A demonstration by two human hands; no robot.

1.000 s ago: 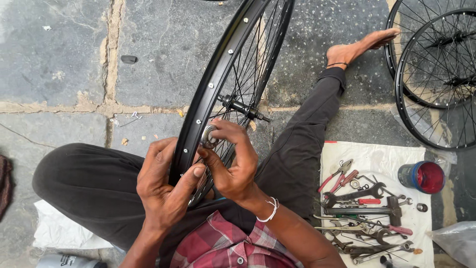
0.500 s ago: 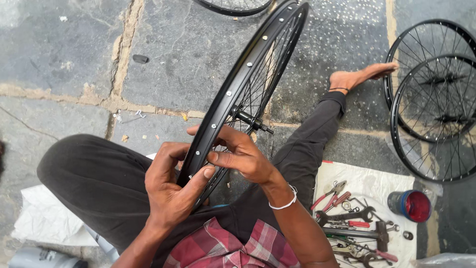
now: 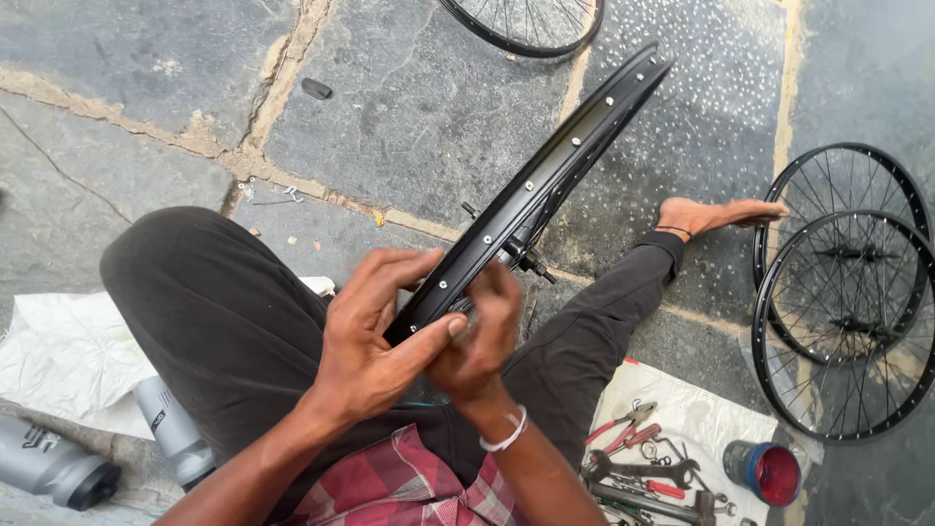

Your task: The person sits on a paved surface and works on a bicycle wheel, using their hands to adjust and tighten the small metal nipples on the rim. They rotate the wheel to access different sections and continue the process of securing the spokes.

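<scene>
A black bicycle wheel rim (image 3: 545, 185) with spokes and a hub axle stands tilted over my lap, running from the top right down to my hands. My left hand (image 3: 375, 336) wraps around the near end of the rim, thumb pressed across its outer face. Just behind the rim my right hand (image 3: 477, 341) curls against the spokes; whatever its fingertips pinch is hidden. A white bangle sits on my right wrist. I sit on stone paving in dark trousers, my right leg stretched out and my foot (image 3: 716, 214) bare.
Two spoked black wheels (image 3: 842, 302) lie stacked at the right, another wheel (image 3: 526, 24) at the top edge. A white cloth (image 3: 696, 419) holds pliers, wrenches and a small blue-red tin (image 3: 765, 472). Grey bottles (image 3: 58, 472) and a white bag (image 3: 58, 356) lie at the left.
The wheel has tilted further toward the right and sits lower in the view. Both hands stay at the near end of the rim, my right hand now tucked behind it.
</scene>
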